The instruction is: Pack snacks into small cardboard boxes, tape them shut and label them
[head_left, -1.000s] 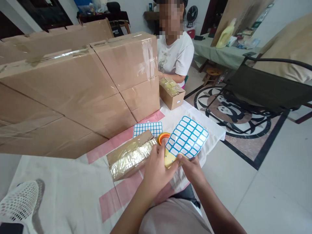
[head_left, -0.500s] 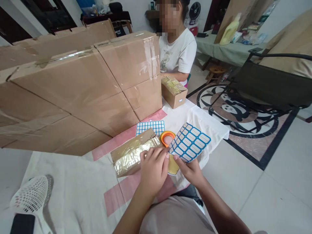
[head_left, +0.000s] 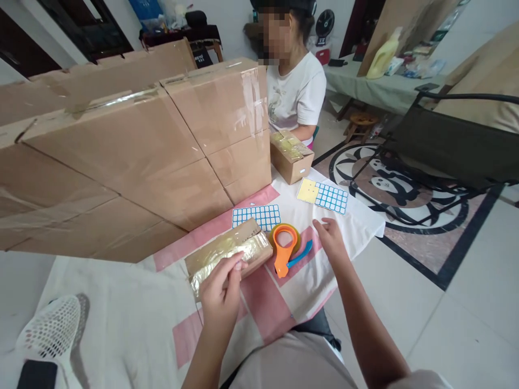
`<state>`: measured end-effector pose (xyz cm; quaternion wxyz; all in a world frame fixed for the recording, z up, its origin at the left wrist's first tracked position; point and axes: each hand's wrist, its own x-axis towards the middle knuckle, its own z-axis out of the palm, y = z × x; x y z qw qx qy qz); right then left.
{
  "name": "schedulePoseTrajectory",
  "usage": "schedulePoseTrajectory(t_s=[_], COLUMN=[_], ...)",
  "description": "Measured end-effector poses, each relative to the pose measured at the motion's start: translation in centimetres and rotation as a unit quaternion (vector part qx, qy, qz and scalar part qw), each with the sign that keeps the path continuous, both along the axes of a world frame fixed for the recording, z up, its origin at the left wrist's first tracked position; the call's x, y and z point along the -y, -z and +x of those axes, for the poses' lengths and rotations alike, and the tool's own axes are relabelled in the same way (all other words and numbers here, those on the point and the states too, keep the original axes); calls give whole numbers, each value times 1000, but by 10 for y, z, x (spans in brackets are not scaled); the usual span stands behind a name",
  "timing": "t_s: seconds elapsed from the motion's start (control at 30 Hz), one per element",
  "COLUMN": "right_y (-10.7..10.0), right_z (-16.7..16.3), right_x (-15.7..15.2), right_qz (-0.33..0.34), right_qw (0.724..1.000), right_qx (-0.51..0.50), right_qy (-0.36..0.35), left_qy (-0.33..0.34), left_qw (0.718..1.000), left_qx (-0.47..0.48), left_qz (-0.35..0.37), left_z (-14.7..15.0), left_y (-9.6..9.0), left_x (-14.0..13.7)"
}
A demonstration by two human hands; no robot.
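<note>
My left hand [head_left: 221, 289] is above the near side of a small cardboard box [head_left: 259, 259] wrapped in shiny tape. Its thumb and forefinger are pinched together; whatever they may hold is too small to make out. My right hand [head_left: 331, 237] hovers over the cloth with its fingers apart and nothing in it. Beyond it lies a sheet of blue-bordered labels [head_left: 331, 198], its yellow backing partly bare. Another label sheet [head_left: 259, 216] rests behind the box. Between my hands sits an orange tape dispenser [head_left: 283, 251] with a blue arm.
Large cardboard boxes [head_left: 170, 151] form a wall at the left and back. A second small taped box [head_left: 292, 162] stands near a seated person [head_left: 300, 92]. A white perforated ladle [head_left: 52, 329] and a black phone [head_left: 38, 374] lie at the left.
The label sheet has gone from my right hand to the cloth at the far right. My left hand has drawn back left, pinched. The tape dispenser is now uncovered.
</note>
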<state>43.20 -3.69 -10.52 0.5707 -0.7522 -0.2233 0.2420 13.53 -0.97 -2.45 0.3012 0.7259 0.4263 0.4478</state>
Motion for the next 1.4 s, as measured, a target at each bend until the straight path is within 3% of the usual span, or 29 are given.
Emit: schedulePoseTrajectory(t_s=[0.07, 0.13, 0.23, 0.3, 0.37, 0.6, 0.7, 0.8, 0.9, 1.0, 1.1, 1.27, 1.4], right_y=[-8, -23, -50, -61, -65, -59, -52, -42, -33, -29, -26, -21, -23], right_z=[-14, -31, -59, -77, -91, -93, -83, -64, -49, -55, -72, -83, -100], right_x=[16, 26, 29, 28, 27, 31, 26, 13, -4, -18, -26, -24, -19], right_qz=[19, 59, 117, 151, 177, 216, 201, 180, 163, 170, 165, 144, 93], right_qw=[997, 988, 962, 923, 891, 858, 868, 905, 919, 886, 845, 829, 825], right_qx=[76, 143, 135, 76, 41, 112, 156, 131, 108, 131, 133, 102, 209], right_qy=[20, -18, -206, -346, -416, -453, -427, -361, -341, -411, -490, -531, -517], left_qy=[29, 56, 108, 141, 142, 128, 130, 29, -109, -34, 37, 39, 48], left_qw=[999, 996, 992, 987, 987, 988, 982, 978, 937, 930, 929, 931, 936], left_qx=[-4, -9, -30, -49, -52, -64, -97, -198, -332, -365, -367, -363, -349], left_qz=[45, 68, 61, 55, 47, -66, -98, -59, -6, -35, -37, -23, -23], left_z=[-3, -4, 1, 6, 11, 20, 21, 5, -34, -81, -110, -117, -123], left_y=[4, 8, 11, 14, 18, 18, 12, 11, 22, 37, 45, 44, 45], left_x=[3, 6, 12, 17, 21, 25, 18, -8, -48, -80, -89, -88, -92])
